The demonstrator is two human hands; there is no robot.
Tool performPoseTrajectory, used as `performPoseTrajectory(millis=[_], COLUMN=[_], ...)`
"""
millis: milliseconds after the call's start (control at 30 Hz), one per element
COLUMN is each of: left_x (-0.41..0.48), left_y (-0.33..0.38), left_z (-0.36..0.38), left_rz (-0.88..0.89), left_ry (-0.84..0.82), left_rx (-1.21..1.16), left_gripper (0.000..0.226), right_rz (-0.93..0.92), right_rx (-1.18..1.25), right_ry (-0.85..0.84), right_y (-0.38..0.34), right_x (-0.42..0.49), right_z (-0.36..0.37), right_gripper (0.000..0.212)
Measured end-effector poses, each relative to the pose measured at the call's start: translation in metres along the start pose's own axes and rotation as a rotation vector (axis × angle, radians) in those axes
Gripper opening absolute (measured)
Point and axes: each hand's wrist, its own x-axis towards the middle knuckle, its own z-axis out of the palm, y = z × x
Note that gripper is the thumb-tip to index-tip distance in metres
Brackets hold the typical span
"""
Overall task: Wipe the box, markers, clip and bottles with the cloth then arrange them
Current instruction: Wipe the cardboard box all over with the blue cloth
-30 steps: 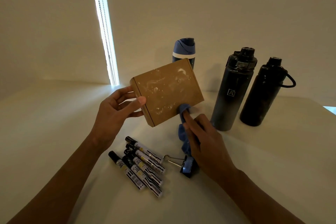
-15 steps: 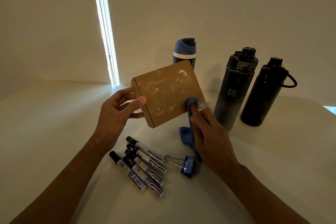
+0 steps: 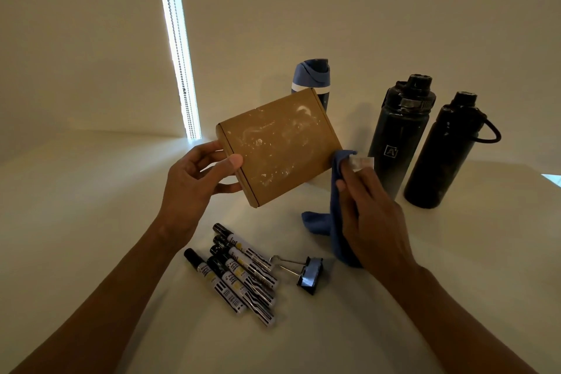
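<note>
We see the left hand [image 3: 194, 188] gripping the cardboard box [image 3: 277, 147] at its left end, thumb curled over the smeared front face, the other fingers behind; box held tilted above the table [image 3: 91, 222]. White smudges across the box face. The right hand [image 3: 368, 212] holds the blue cloth [image 3: 337, 222], fingers bunched together on it; the cloth's top meets the box's lower right corner just beyond the fingertips, its tail hanging below the palm to the table. A white tag shows at those fingertips. Below the left hand's thumb, five markers [image 3: 239, 273] lie side by side; the binder clip [image 3: 308, 273] lies just right of them, under the right hand. Beyond the right fingertips stand two black bottles [image 3: 397, 136] [image 3: 443, 155]. A blue-capped bottle [image 3: 312, 77] stands behind the box.
</note>
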Motion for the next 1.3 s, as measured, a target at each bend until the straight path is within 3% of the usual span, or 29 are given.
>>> performPoseTrajectory(millis=[133,300,467,567,667,733,967,1100,1300], left_x=[-0.001,-0.001,-0.002,-0.002,-0.002,-0.002,-0.004,-0.005,-0.004], left_y=[-0.003,-0.004,-0.004,-0.004,-0.003,-0.003,-0.004,-0.003,-0.002], left_z=[0.004,0.006,0.007,0.007,0.005,0.006,0.010,0.011,0.008], left_rz=[-0.002,0.004,0.002,0.001,0.002,-0.003,-0.015,-0.006,-0.019], left_ry=[0.004,0.016,0.019,0.017,0.023,0.025,0.036,0.029,0.011], left_rx=[0.008,0.006,0.004,0.000,-0.003,-0.011,-0.012,0.018,0.014], left_gripper=[0.059,0.059,0.058,0.058,0.057,0.058,0.059,0.057,0.057], right_rz=[-0.089,-0.400,-0.463,-0.337,-0.150,-0.062,-0.248,-0.444,-0.218], right_rx=[0.033,-0.042,0.033,-0.107,-0.058,-0.063,-0.009,-0.022,-0.066], right_ry=[-0.074,-0.017,-0.010,-0.274,-0.088,-0.082,-0.184,-0.171,-0.131], right_y=[-0.020,-0.044,-0.046,-0.043,-0.029,-0.018,-0.040,-0.040,-0.032], right_x=[-0.010,-0.021,-0.017,-0.008,-0.005,-0.004,-0.017,-0.018,-0.007], right_z=[0.009,0.038,0.042,0.028,0.009,0.010,0.023,0.042,0.009], right_gripper=[0.042,0.028,0.019,0.037,0.047,0.046,0.046,0.023,0.047])
